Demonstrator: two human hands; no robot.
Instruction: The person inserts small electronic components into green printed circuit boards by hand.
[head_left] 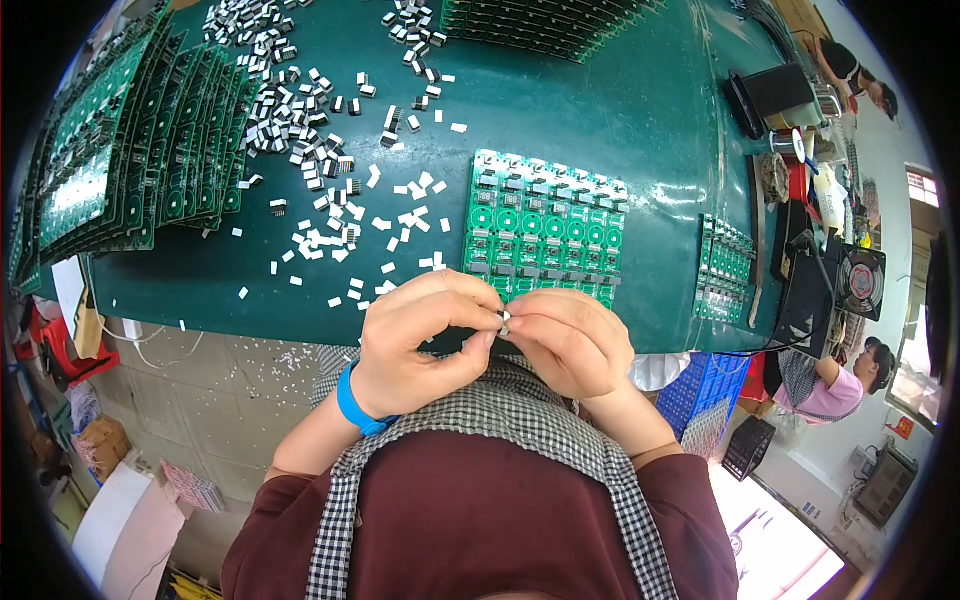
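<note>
My left hand [425,335], with a blue band on its wrist, and my right hand [572,342] meet fingertip to fingertip at the table's near edge. Pinched between them is a small white-topped connector [504,320], mostly hidden by the fingers. Just beyond the hands lies a green circuit board panel [550,228], bearing rows of round outlines and small black and grey parts. Left of the panel, loose white pieces [410,218] are scattered over the table. Farther left spreads a heap of black connectors with white tops [300,125].
Stacked circuit boards [110,150] stand at the left of the green table [380,290], with another stack [550,22] at the far edge. A smaller board panel [725,268] lies right, near a solder spool [787,146] and a fan [860,282]. Two other people are at the right.
</note>
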